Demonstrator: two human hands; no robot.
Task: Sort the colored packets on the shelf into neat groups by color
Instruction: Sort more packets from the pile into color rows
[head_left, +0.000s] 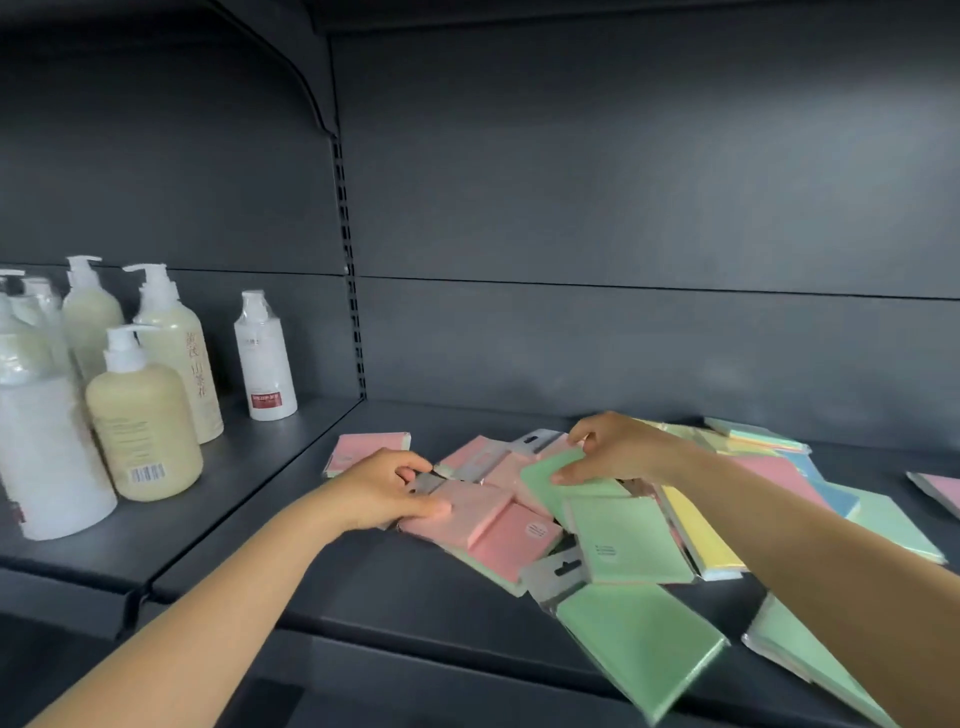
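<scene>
Packets (613, 519) in pink, green, yellow and blue lie jumbled on a dark shelf (415, 587), with both hands reaching into the pile.

Left hand (384, 488) has its grip clamped on a pink packet (462, 512) at the pile's left edge, thumb on top. Right hand (618, 449) pinches the far end of a green packet (566, 480) in the middle of the heap. One lone pink packet (363, 452) sits apart, farther left. Pump bottles (145, 415) of cream and white stand on the neighbouring shelf section to the left.
</scene>
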